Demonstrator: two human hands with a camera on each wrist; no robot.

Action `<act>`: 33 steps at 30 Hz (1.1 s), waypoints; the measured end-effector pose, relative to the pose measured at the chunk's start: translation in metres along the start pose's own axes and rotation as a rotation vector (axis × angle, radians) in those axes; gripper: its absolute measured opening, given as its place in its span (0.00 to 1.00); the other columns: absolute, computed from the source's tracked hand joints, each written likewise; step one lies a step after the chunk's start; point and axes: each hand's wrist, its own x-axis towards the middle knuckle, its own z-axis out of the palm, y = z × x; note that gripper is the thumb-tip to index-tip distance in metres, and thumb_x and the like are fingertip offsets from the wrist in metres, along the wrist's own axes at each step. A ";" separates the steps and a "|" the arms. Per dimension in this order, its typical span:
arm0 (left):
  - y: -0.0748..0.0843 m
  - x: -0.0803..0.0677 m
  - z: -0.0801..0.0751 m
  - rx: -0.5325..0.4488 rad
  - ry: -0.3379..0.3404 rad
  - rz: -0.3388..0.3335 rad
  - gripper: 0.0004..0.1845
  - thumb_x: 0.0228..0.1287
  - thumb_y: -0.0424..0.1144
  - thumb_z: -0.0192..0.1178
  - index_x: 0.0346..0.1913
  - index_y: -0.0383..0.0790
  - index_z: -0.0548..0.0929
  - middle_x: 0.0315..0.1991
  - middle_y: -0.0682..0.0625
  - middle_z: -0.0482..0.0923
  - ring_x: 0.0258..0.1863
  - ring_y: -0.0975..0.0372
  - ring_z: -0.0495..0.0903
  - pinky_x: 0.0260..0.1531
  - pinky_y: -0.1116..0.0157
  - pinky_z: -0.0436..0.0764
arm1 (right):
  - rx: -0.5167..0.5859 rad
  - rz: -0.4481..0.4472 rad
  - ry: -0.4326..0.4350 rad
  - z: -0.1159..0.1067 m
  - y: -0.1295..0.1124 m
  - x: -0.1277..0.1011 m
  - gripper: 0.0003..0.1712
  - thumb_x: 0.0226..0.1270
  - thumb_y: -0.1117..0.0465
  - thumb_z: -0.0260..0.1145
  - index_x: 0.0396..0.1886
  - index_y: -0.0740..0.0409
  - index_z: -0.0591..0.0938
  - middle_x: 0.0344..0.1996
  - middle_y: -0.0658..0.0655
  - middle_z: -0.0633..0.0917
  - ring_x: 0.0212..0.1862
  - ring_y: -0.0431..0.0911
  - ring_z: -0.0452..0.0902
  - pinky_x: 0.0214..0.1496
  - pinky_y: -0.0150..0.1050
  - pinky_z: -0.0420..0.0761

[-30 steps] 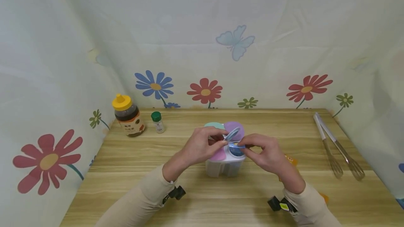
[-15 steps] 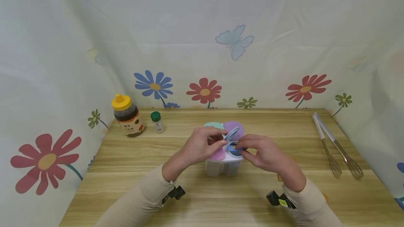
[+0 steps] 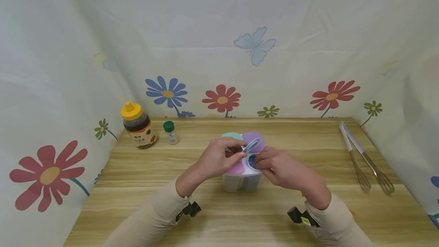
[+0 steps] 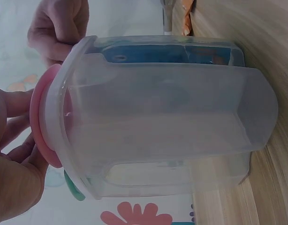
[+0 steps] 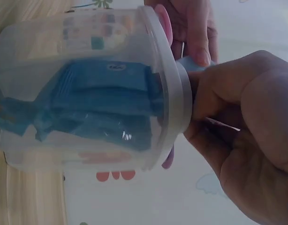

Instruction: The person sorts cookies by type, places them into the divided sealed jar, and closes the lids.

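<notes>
Head view first: both hands meet over a clear plastic container [image 3: 241, 180] standing near the middle of the wooden table [image 3: 219, 216]. The left hand [image 3: 217, 159] has its fingers curled, thumb and forefinger pinching the raised blue lid flap [image 3: 251, 146] so it stands tilted open. The right hand [image 3: 279, 167] is bent at the knuckles, its fingertips bunched together and pressed down at the mouth of the open compartment; whether they still pinch anything there, I cannot tell.

The container is a four-part box of frosted, see-through plastic with rounded walls and a white rim, each section capped by a smooth petal-shaped lid: pink [image 3: 236, 169] nearest the left hand, mint green [image 3: 230, 135] and purple [image 3: 255, 137] at the back. From the right wrist view, a blue ribbed thing [image 5: 102, 103] sits inside the container's open section, with a tiny pale mark on it too small to read. From the left wrist view, the neighbouring section looks clear right through.

Over by the left wall stands a squat bottle [image 3: 138, 125] with a yellow cap, dark contents and an orange label whose writing is unreadable, and just beside it a small green-capped vial [image 3: 170, 132]. Two metal whisks [image 3: 365, 161] lie side by side at the right edge. Flower-printed cloth [image 3: 219, 48] hangs all round.
</notes>
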 end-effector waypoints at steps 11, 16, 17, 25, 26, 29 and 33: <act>0.000 0.001 0.001 0.006 -0.001 0.035 0.16 0.61 0.38 0.68 0.52 0.43 0.85 0.37 0.54 0.84 0.35 0.70 0.81 0.36 0.75 0.82 | 0.134 0.059 0.017 0.001 0.002 -0.004 0.11 0.57 0.73 0.63 0.34 0.56 0.87 0.40 0.49 0.84 0.46 0.42 0.79 0.46 0.41 0.82; 0.001 0.001 0.002 0.025 0.000 0.076 0.15 0.62 0.38 0.67 0.51 0.41 0.86 0.35 0.53 0.83 0.35 0.69 0.81 0.35 0.76 0.81 | 0.257 0.080 0.134 0.004 0.008 -0.013 0.14 0.55 0.74 0.66 0.36 0.53 0.87 0.41 0.48 0.85 0.47 0.41 0.80 0.46 0.35 0.81; 0.002 0.001 0.002 0.034 0.000 0.082 0.15 0.62 0.38 0.67 0.51 0.41 0.86 0.35 0.53 0.83 0.35 0.69 0.81 0.35 0.76 0.81 | 0.275 0.087 0.156 0.004 0.010 -0.015 0.15 0.54 0.75 0.66 0.36 0.52 0.87 0.41 0.48 0.86 0.46 0.41 0.80 0.47 0.33 0.81; 0.003 0.000 0.002 0.104 0.017 0.116 0.14 0.61 0.38 0.68 0.49 0.43 0.87 0.39 0.52 0.85 0.36 0.69 0.82 0.35 0.77 0.80 | 0.329 0.141 0.248 0.001 0.017 -0.026 0.16 0.54 0.78 0.66 0.34 0.53 0.86 0.37 0.51 0.86 0.40 0.39 0.80 0.43 0.27 0.80; 0.003 -0.001 0.002 0.111 0.019 0.121 0.14 0.61 0.38 0.68 0.49 0.43 0.87 0.40 0.52 0.85 0.35 0.70 0.82 0.35 0.77 0.80 | 0.326 0.150 0.249 0.001 0.018 -0.027 0.16 0.54 0.78 0.66 0.34 0.53 0.86 0.38 0.50 0.86 0.41 0.38 0.80 0.44 0.27 0.80; 0.004 -0.001 0.002 0.130 0.019 0.130 0.14 0.60 0.39 0.69 0.49 0.45 0.87 0.40 0.54 0.86 0.34 0.71 0.82 0.34 0.76 0.80 | 0.302 0.165 0.253 0.000 0.020 -0.029 0.16 0.55 0.77 0.66 0.36 0.53 0.86 0.38 0.47 0.86 0.41 0.38 0.80 0.44 0.27 0.80; 0.006 -0.003 0.002 0.185 0.006 0.140 0.15 0.60 0.41 0.69 0.50 0.48 0.87 0.42 0.56 0.87 0.33 0.71 0.79 0.35 0.76 0.79 | 0.252 0.193 0.258 -0.002 0.024 -0.033 0.17 0.54 0.77 0.67 0.37 0.51 0.84 0.37 0.45 0.85 0.39 0.37 0.79 0.43 0.28 0.80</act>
